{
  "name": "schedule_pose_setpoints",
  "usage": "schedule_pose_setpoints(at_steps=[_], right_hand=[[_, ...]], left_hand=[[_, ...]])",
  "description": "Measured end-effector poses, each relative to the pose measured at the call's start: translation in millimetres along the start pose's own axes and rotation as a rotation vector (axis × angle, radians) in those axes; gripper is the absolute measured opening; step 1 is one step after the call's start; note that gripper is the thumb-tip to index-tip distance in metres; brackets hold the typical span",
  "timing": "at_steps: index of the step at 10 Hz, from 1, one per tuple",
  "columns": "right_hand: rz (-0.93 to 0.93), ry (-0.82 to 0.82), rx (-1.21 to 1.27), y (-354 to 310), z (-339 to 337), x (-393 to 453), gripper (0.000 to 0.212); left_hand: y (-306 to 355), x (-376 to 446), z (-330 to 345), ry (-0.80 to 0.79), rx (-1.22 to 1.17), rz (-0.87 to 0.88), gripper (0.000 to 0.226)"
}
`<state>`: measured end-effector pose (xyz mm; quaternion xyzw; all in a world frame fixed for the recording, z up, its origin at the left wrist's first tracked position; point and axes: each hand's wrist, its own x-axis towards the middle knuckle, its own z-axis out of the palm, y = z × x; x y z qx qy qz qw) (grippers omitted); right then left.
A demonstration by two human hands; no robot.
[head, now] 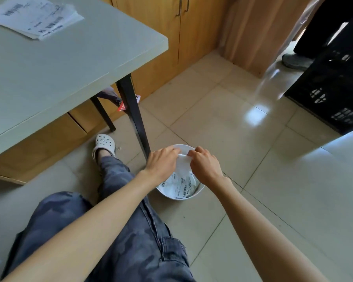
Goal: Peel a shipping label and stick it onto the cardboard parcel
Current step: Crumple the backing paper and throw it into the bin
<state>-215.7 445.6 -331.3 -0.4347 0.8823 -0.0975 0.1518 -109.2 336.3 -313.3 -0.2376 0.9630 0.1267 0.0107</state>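
Just below frame centre, a white label sheet [182, 162] is pinched between the left hand [161, 161] and right hand [205, 162] above a white bin [200, 189]; peeling appears under way. No parcel is seen; it must be located next.
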Motion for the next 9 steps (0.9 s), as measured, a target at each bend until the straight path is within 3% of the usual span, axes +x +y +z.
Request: schedule_pose_setpoints(at_steps=[4, 6, 9], right_hand=[[0.171, -0.171, 0.088, -2.7, 54.8, 5.7, 0.03], [0.145, -0.284, 0.1, -1.2, 72.6, 11.1, 0.032], [0.075, -0.566, -0.056, -3.5, 73.1, 8.1, 0.074]], left_hand=[[-42.0, 2.3, 66.2, -0.326, -0.087, -0.036, 0.045], [-58.1, 6.2, 80.9, -0.437, -0.006, 0.017, 0.057], [-56.3, -0.2, 61.0, -0.399, -0.02, -0.012, 0.079]])
